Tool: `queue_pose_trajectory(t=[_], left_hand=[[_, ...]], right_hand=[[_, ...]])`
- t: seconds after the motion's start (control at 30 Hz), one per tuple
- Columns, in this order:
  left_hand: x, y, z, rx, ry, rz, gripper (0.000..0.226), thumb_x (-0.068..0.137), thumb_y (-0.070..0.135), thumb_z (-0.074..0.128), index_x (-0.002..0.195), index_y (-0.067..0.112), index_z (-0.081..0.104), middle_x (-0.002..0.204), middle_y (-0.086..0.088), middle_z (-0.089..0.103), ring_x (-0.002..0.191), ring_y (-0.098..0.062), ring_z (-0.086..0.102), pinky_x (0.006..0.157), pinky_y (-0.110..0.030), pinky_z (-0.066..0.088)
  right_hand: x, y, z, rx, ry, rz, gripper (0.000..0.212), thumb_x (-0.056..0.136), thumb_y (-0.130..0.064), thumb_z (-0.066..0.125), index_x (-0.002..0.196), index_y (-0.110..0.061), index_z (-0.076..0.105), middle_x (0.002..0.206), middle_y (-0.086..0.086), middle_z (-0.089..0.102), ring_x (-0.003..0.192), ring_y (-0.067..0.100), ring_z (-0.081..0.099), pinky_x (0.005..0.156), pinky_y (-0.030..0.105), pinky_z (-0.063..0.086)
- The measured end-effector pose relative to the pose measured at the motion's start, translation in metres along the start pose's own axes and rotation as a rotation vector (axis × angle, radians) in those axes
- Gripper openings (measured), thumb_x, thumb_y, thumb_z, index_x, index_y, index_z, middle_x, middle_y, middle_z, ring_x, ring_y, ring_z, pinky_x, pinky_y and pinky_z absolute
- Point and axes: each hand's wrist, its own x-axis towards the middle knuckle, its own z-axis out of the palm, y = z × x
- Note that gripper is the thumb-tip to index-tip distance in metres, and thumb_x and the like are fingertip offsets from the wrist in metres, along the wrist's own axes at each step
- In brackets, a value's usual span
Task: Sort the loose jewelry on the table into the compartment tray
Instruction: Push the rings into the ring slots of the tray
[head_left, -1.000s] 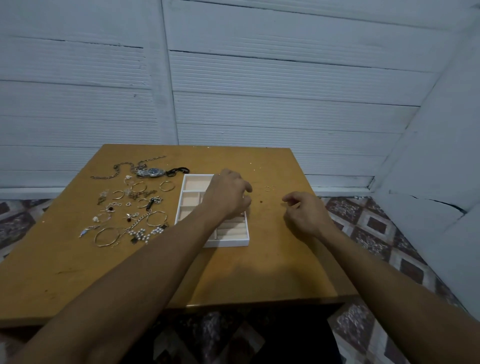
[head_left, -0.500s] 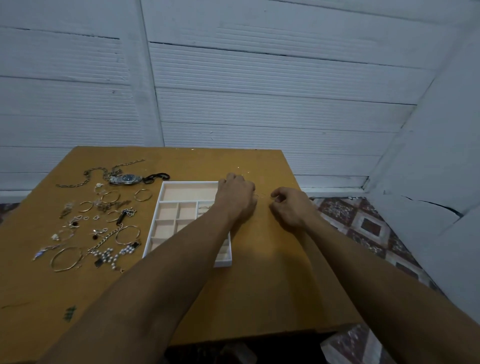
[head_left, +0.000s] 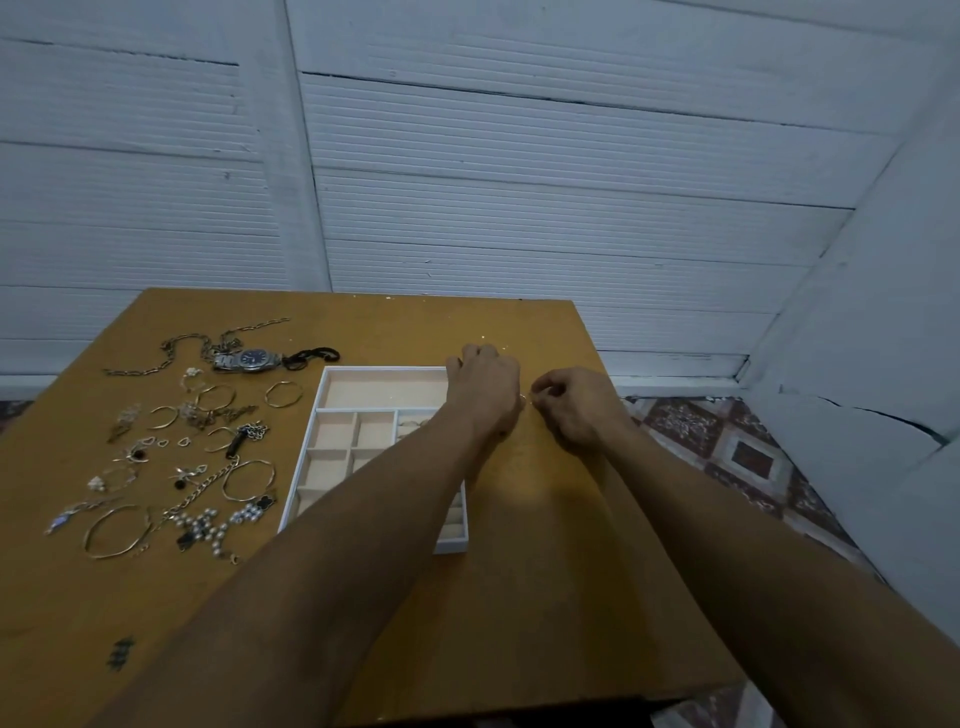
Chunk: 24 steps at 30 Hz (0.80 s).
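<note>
The left hand (head_left: 485, 395) and right hand (head_left: 579, 410) are being held together at the compartment tray's (head_left: 324, 387) far right corner, fingers curled. A tiny glint (head_left: 523, 399) is showing between them, but which hand is pinching it cannot be told. The loose jewelry (head_left: 205, 526) is lying on the tabletop (head_left: 545, 571) left of the tray, nearer the left hand, whose forearm is hiding the near right compartments.
</note>
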Motion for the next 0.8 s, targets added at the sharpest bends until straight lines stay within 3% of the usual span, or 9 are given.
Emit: queue_pose_trajectory(t=[0.23, 0.33, 0.47, 0.53, 0.6, 0.8], left_hand=[[-0.006, -0.006, -0.017, -0.206, 0.105, -0.023, 0.010, 0.089, 0.034, 0.063, 0.084, 0.026, 0.059, 0.090, 0.005, 0.064, 0.095, -0.016, 0.054, 0.089, -0.038, 0.027], [-0.014, -0.020, -0.036, -0.250, 0.117, -0.065, 0.016, 0.084, 0.041, 0.069, 0.082, 0.027, 0.061, 0.086, 0.011, 0.062, 0.087, -0.011, 0.049, 0.086, -0.037, 0.024], [-0.038, -0.046, -0.052, -0.345, 0.069, -0.069, 0.019, 0.078, 0.038, 0.076, 0.076, 0.024, 0.064, 0.084, 0.009, 0.067, 0.086, -0.012, 0.057, 0.089, -0.036, 0.039], [-0.057, -0.056, -0.057, -0.456, -0.017, -0.059, 0.017, 0.074, 0.031, 0.081, 0.073, 0.020, 0.067, 0.078, 0.007, 0.067, 0.077, -0.012, 0.061, 0.073, -0.028, 0.048], [-0.076, -0.065, -0.062, -0.485, -0.082, -0.052, 0.016, 0.074, 0.028, 0.082, 0.074, 0.017, 0.070, 0.074, 0.007, 0.068, 0.071, -0.010, 0.062, 0.062, -0.023, 0.046], [-0.126, -0.090, -0.072, -0.526, -0.055, -0.054, 0.017, 0.073, 0.031, 0.082, 0.076, 0.020, 0.070, 0.073, 0.003, 0.070, 0.069, -0.010, 0.063, 0.064, -0.028, 0.048]], right_hand=[[0.001, 0.000, -0.001, -0.016, -0.006, -0.009, 0.027, 0.096, -0.030, 0.056, 0.117, -0.020, 0.069, 0.106, 0.001, 0.069, 0.088, 0.014, 0.061, 0.085, 0.032, 0.052], [0.002, -0.002, 0.000, -0.003, 0.005, 0.008, 0.021, 0.094, -0.027, 0.060, 0.111, -0.021, 0.071, 0.107, 0.000, 0.069, 0.093, 0.016, 0.062, 0.088, 0.033, 0.052], [0.006, -0.004, 0.001, 0.028, -0.001, 0.080, 0.013, 0.091, -0.020, 0.064, 0.101, -0.018, 0.072, 0.104, 0.002, 0.067, 0.099, 0.020, 0.061, 0.092, 0.034, 0.050], [0.005, -0.007, 0.000, 0.045, 0.012, 0.101, 0.010, 0.090, -0.018, 0.066, 0.098, -0.015, 0.072, 0.100, 0.003, 0.067, 0.097, 0.021, 0.061, 0.087, 0.032, 0.049], [0.005, -0.009, 0.001, 0.057, 0.009, 0.127, 0.006, 0.089, -0.017, 0.067, 0.093, -0.013, 0.069, 0.095, 0.003, 0.065, 0.094, 0.021, 0.060, 0.082, 0.032, 0.048], [-0.014, -0.010, 0.000, 0.079, 0.065, 0.081, 0.006, 0.089, -0.012, 0.063, 0.086, -0.011, 0.058, 0.080, -0.001, 0.059, 0.079, 0.018, 0.056, 0.059, 0.025, 0.039]])
